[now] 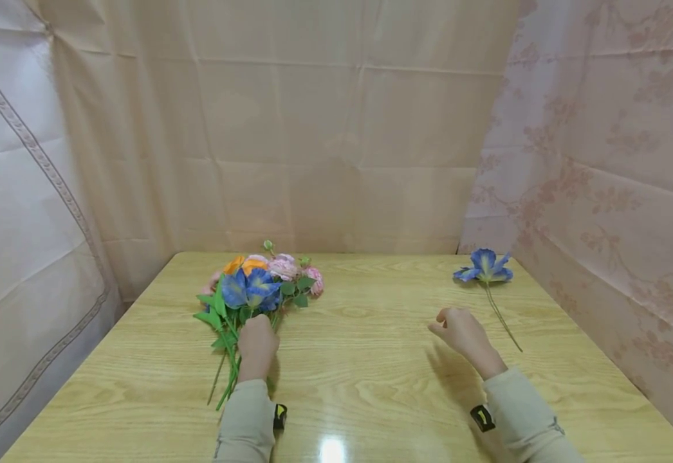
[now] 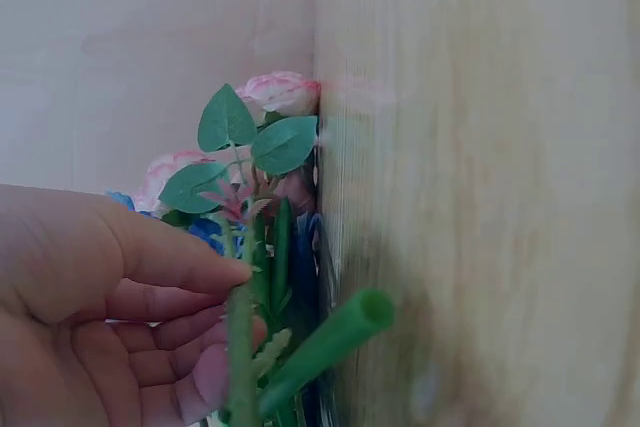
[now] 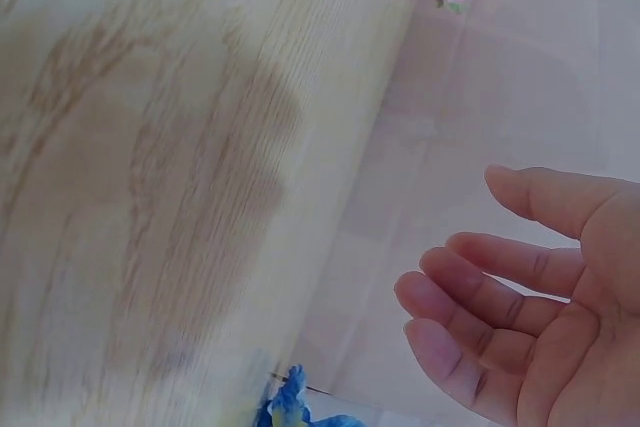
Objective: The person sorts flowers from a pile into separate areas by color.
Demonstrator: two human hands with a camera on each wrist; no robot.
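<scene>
Left hand (image 1: 257,343) nearest the camera, fingers (image 2: 170,265) curled round the green stems (image 2: 285,347) of the artificial bouquet (image 1: 261,283), whose blooms lie ahead of the knuckles on the wooden table (image 1: 371,360). Right hand (image 1: 462,331) hovers with fingers (image 3: 480,292) loosely curled, holding nothing. Single blue flower (image 1: 485,267) lies ahead and to that hand's outer side, its thin stem (image 1: 503,319) running back just beside it. Judgement: best to pinch that stem mid-length, lift it level, and keep the bundle's grip firm so its stems stay aligned
</scene>
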